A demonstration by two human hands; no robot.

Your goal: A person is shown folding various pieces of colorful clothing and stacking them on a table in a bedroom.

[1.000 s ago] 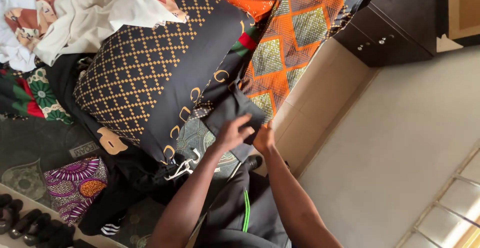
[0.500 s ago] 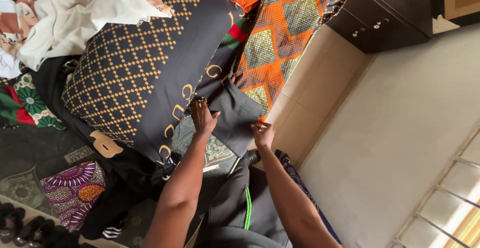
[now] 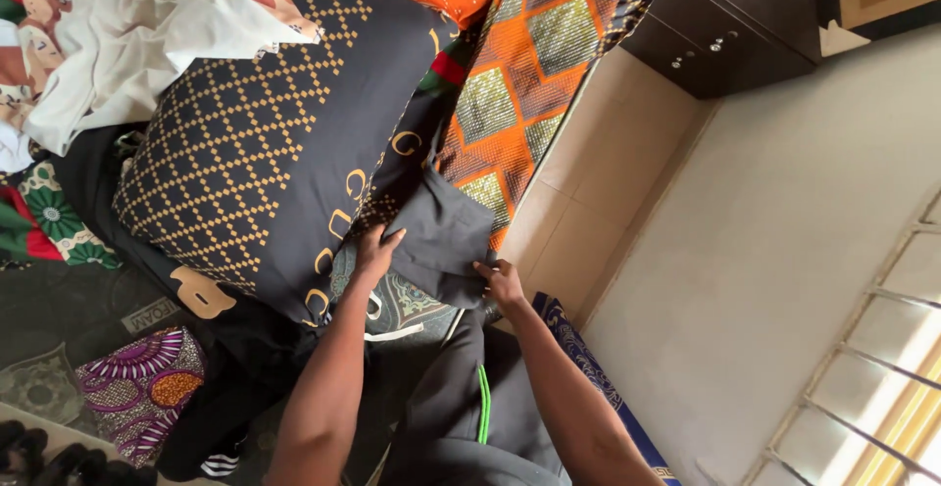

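My left hand (image 3: 375, 251) lies flat, fingers spread, on the dark grey cloth (image 3: 443, 241), pinning one side; my right hand (image 3: 502, 282) pinches the cloth's lower corner. The cloth sits on the bed between the black pillow (image 3: 265, 143) and the orange patterned fabric (image 3: 529, 74). I judge this a fold in progress: next the pinched corner needs carrying across, edges matched. The cloth looks soft, matte and limp; the pillow is plump, smooth, with a gold diamond print; the white garment (image 3: 127, 45) lies crumpled.
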